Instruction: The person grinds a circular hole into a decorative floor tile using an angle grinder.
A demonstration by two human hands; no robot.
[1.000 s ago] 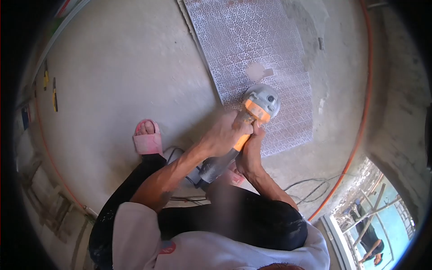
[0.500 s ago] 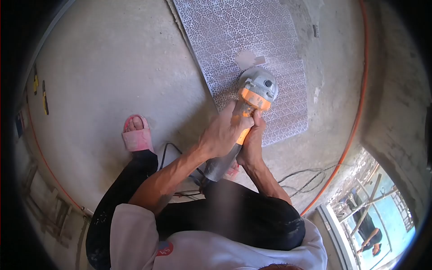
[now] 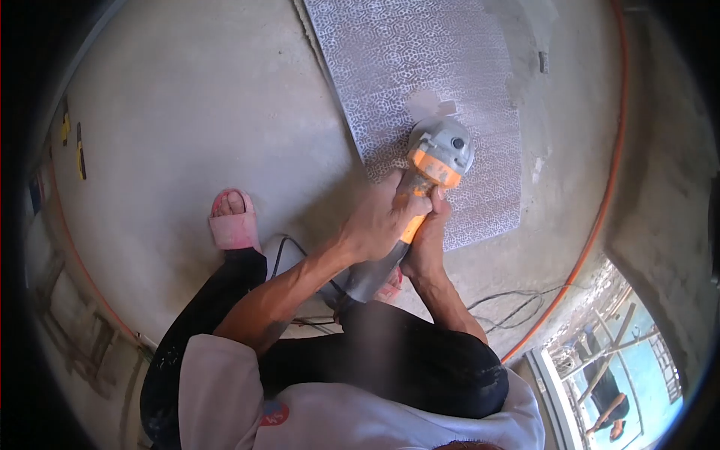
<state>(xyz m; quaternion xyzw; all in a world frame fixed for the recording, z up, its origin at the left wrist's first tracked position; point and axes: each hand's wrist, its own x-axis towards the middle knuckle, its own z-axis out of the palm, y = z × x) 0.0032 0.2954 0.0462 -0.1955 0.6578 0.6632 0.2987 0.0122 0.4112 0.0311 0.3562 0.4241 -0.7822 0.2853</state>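
An orange and grey angle grinder (image 3: pixel 441 150) is held in both my hands, its head over a patterned tile (image 3: pixel 480 202) on the floor. My left hand (image 3: pixel 384 217) is wrapped round the body just behind the orange gear head. From the other side my right hand (image 3: pixel 427 236) closes on the grip, thumb up near the head. Just beyond the grinder, a smooth pale patch (image 3: pixel 424 105) and a small flat piece (image 3: pixel 448 108) show on the tile. The disc's contact with the tile is hidden under the head.
A black cable (image 3: pixel 279 251) loops beside my pink slipper (image 3: pixel 235 229). More black cable (image 3: pixel 517 304) lies at right by an orange hose (image 3: pixel 600 206). Yellow-black tools (image 3: pixel 81 154) lie far left. Outside the opening at lower right, a person (image 3: pixel 607 397) bends over.
The view has shifted slightly, so the tile and grinder appear a little further right. Both hands keep their hold, and the grinder stays at nearly the same spot over the tile.
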